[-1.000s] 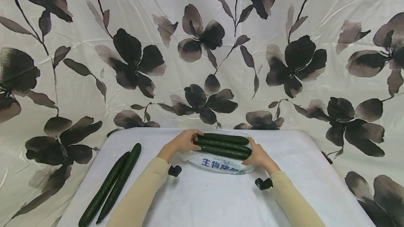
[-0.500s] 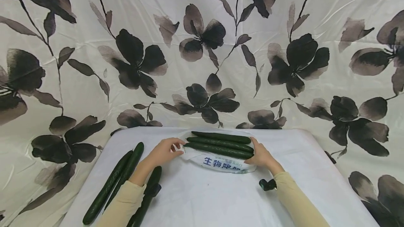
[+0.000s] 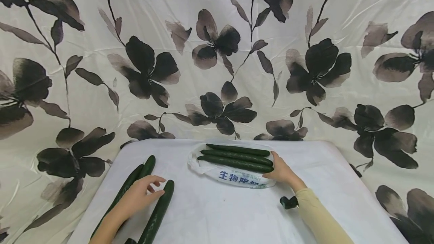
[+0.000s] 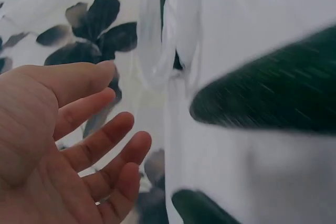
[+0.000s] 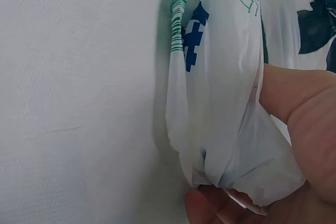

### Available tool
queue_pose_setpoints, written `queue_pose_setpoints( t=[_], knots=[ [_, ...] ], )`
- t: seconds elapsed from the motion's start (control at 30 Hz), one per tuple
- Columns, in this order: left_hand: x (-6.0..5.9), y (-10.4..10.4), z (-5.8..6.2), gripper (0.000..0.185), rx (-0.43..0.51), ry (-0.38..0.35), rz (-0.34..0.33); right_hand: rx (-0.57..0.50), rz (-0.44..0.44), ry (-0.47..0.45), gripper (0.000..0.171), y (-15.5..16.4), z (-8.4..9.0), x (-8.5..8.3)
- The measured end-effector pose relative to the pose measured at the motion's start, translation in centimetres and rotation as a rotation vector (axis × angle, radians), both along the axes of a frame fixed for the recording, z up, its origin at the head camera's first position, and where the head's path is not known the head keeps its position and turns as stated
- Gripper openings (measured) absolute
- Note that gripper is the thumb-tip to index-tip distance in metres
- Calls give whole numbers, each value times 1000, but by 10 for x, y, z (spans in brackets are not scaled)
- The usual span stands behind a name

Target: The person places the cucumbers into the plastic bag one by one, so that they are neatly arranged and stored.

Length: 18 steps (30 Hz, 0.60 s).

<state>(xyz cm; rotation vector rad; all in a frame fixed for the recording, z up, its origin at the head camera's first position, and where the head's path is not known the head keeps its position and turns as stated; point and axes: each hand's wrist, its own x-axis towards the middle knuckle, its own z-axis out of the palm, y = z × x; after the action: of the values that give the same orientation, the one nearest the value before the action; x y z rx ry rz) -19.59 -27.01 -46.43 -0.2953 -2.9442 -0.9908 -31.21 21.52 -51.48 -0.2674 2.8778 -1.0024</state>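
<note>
Three dark green cucumbers (image 3: 235, 163) lie side by side on a white plastic bag (image 3: 200, 166) with blue printed characters. My right hand (image 3: 283, 171) holds the bag's right end, at the cucumbers' tips; in the right wrist view its thumb and fingers wrap the bunched end of the bag (image 5: 220, 114). My left hand (image 3: 140, 195) is over the table's left side, fingers loosely bent with nothing between them. Its fingertips are beside a single cucumber (image 3: 159, 212). Two more cucumbers (image 3: 122, 189) lie further left, partly hidden beneath the left hand and forearm.
A white cloth covers the table (image 3: 217, 214). Behind it hangs a pale curtain with dark flowers (image 3: 217, 48), close along the table's back edge. A small black device (image 3: 289, 202) sits at the right wrist.
My left hand has let go of the cucumbers on the bag and moved left and nearer, toward the single cucumber. The right hand stays at the bag's right end.
</note>
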Motion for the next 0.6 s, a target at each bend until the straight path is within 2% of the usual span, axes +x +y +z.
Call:
queue_pose_setpoints(
  t=[0.13,0.27,0.43,0.6],
  knots=[
    [25,-16,-7,34,73,-57,53,7,2,-15,102,2,0,2],
    [42,-25,-17,40,154,-98,54,11,5,1,103,2,1,1],
    [55,-25,-30,44,201,-163,91,3,24,14,107,4,-3,0],
    [61,-14,-44,49,184,-201,194,-2,32,19,112,2,-9,1]
  ],
)
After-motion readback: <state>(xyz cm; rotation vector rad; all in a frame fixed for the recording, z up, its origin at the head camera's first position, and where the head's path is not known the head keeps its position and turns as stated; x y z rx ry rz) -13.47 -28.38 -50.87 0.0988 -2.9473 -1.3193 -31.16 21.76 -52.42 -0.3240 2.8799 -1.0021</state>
